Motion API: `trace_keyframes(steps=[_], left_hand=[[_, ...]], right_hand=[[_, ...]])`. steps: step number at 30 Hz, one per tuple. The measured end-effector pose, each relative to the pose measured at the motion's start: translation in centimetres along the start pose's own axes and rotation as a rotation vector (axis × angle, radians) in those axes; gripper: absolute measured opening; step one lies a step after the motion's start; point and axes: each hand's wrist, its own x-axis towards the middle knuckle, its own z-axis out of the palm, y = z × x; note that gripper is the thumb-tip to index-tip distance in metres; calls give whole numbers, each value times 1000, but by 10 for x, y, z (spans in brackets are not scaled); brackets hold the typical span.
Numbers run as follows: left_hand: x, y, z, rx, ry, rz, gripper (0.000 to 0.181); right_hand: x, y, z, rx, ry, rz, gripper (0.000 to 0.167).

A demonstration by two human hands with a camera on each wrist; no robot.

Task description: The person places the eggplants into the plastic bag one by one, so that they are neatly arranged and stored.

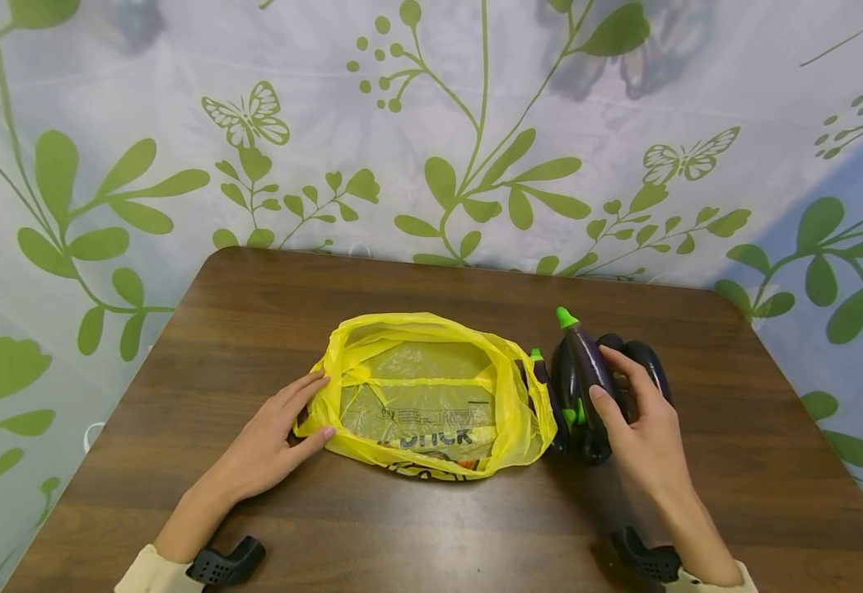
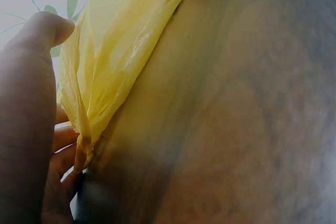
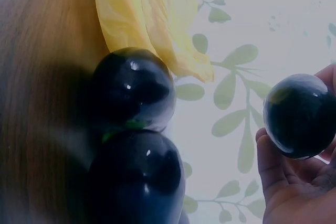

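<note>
A yellow plastic bag [image 1: 431,319] with printing on it lies on the table, its mouth spread wide upward. At its left end my left hand [image 1: 272,436] holds the rim, thumb at the front and fingers behind; in the left wrist view the thumb [image 2: 44,30] touches the gathered yellow film [image 2: 115,61]. My right hand [image 1: 646,424] grips a dark purple eggplant [image 1: 587,358] with a bright green stem end, tilted above other eggplants. The right wrist view shows the round end of this eggplant [image 3: 299,116] between thumb and fingers, apart from the others.
Several more eggplants lie to the bag's right, one [image 1: 553,420] close against it and another [image 1: 648,366] beyond my right hand. The brown wooden table [image 1: 291,288] meets a leaf-patterned cloth [image 1: 431,123] at its far edge.
</note>
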Motion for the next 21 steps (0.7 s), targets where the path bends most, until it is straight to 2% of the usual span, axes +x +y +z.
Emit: trace_keyframes(steps=[21], left_hand=[[0, 2, -3, 2, -7, -1, 72]], right_hand=[[7, -14, 13, 14, -57, -22, 55]])
